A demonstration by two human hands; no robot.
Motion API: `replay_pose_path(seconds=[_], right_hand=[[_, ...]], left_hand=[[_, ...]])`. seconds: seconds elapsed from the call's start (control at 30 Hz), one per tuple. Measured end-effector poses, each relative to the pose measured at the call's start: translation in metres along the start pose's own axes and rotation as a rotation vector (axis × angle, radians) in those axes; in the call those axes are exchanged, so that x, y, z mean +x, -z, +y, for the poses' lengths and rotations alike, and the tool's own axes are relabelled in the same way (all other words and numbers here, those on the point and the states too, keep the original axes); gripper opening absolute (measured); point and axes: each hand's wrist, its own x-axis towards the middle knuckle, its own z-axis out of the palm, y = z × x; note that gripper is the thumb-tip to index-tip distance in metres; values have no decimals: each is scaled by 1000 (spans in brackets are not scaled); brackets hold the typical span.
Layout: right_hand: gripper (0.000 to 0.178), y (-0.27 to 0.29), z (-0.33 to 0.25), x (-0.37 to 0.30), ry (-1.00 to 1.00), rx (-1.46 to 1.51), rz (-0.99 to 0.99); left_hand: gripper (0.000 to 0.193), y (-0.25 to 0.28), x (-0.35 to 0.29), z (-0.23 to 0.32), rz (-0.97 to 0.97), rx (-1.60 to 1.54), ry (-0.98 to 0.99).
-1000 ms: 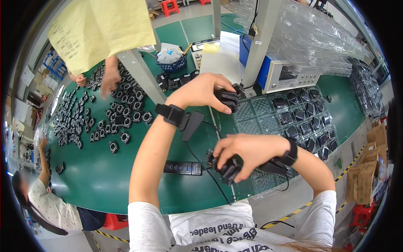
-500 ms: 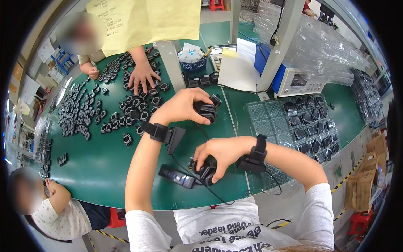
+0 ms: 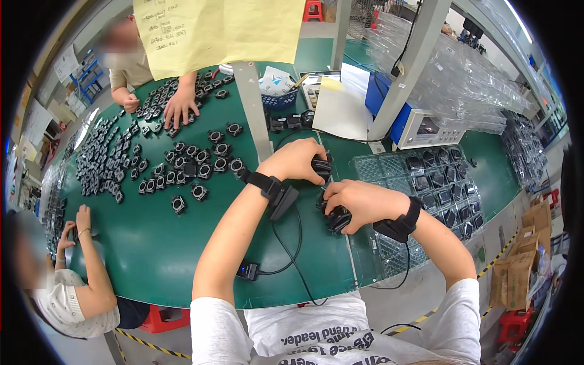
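Observation:
My left hand (image 3: pixel 293 161) is closed round a small stack of black watch cases (image 3: pixel 322 166), held over the green table just left of the clear tray. Close beside it and nearer to me, my right hand (image 3: pixel 367 204) grips several more black watch cases (image 3: pixel 338 218), partly hidden under its fingers. The two handfuls are nearly touching. Next to my right hand lies a clear plastic tray (image 3: pixel 380 173) with pockets; dark watch cases (image 3: pixel 449 196) fill its right-hand columns, while pockets in its left-hand columns hold nothing. Black straps with small boxes sit on both my wrists.
Many watch cases (image 3: pixel 109 159) spread over the table's left side, where a co-worker's hand (image 3: pixel 180 104) rests. Another person sits at the lower left. A metal post (image 3: pixel 250 112), a blue basket (image 3: pixel 280 100), papers (image 3: pixel 340 112) and a white-and-blue instrument (image 3: pixel 426 129) stand behind. Cables (image 3: pixel 298 243) trail near my arms.
Both my hands have moved right toward the tray and closer together, still gripping the watch cases. The co-worker's hand has drawn back left, and the person at lower left has raised their hands.

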Motion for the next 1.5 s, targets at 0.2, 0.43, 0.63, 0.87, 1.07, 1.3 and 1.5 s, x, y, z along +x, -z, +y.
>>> replay_pose_path(seconds=[0.2,0.43,0.63,0.87,1.07,1.3,1.5], right_hand=[[46,-8,-3,7,-12,-83,23],[48,-25,0,5,65,-146,175],[58,-33,-2,2,26,-178,225],[66,-31,-19,-31,-103,-376,342],[40,-8,4,-142,-299,-215,447],[34,10,120,-219,-564,-329,637],[25,23,166,-197,-458,-554,593]], left_hand=[[74,-5,5,-10,-90,48,66],[93,-4,-3,-14,-97,-27,66],[76,-2,-9,-12,-37,83,36],[65,5,-3,61,97,309,-8],[46,-18,33,125,-124,88,-286],[30,-102,126,156,3,157,-240],[27,-141,161,162,294,340,-71]])
